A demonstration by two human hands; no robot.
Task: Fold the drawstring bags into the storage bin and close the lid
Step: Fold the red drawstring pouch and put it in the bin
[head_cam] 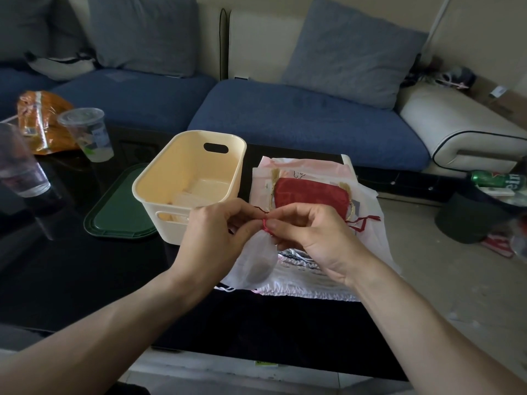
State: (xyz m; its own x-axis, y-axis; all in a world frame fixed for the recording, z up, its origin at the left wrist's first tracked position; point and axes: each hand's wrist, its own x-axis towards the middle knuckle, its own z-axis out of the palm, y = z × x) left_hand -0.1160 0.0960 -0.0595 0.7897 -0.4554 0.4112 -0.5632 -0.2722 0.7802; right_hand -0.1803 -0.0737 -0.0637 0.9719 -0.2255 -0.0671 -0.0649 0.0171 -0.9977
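Dark glass tabletop [71, 269] in front of the blue sofa [299, 115] carries it all. Toward its left edge stand two plastic cups [85, 135], out of my way. Next lies the green lid [119, 212], flat beside the cream storage bin [188, 181] so it can go on last — the bin sits open, a few folded pieces already in its bottom. Over the table's near middle my left hand [216, 238] and right hand [308, 232] both pinch the red cord [265, 223] at the neck of a sheer white drawstring bag [253, 263], which hangs below my fingers; I judge I'm tidying the cord before folding. Toward the right edge the remaining bags wait in a pile [308, 178] — a red pouch [310, 195] on top.
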